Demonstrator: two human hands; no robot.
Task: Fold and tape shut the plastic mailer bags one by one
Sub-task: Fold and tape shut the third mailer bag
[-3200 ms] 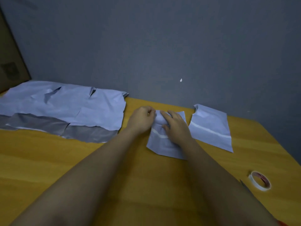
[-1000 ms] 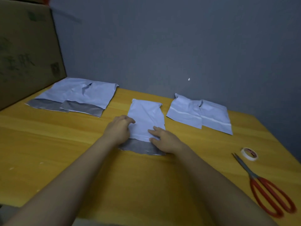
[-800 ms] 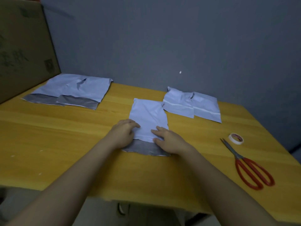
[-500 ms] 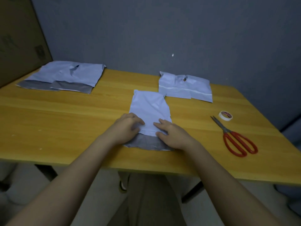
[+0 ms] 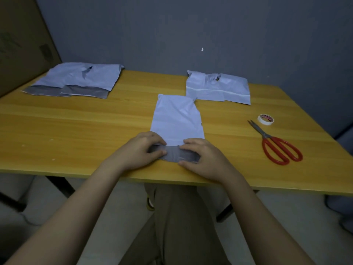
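Nearest to me, at 6 o'clock on the table (image 5: 76,131), my left hand (image 5: 140,150) and right hand (image 5: 200,155) sit on the near end of the mailer bag (image 5: 177,119). Each hand pinches one side of the dark grey flap (image 5: 174,154): thumbs lie along the flap's near edge, fingers curl over its far edge where the white body begins. Both hands are closed on the flap, not spread flat.

The step in hand, as I judge it, is folding this flap over onto the white body. To do it well:

1. Keep both pinches level so the crease runs straight across the bag.
2. Roll the flap away from me toward 12 o'clock, using the colour boundary as the fold line.
3. Press outward from the centre to expel trapped air and flatten wrinkles.
4. Hold the fold with one hand before reaching for tape; thin plastic will probably spring back.

At 3 o'clock, well apart from the bag, lie the red-handled scissors (image 5: 277,146), with the tape roll (image 5: 266,119) just beyond their tips. At 1 o'clock, two finished bags (image 5: 217,87) lie overlapped, each showing a white strip across it. At 10 o'clock the unfolded bags (image 5: 80,79) lie overlapped with grey flaps facing me, beside a cardboard box (image 5: 21,41).
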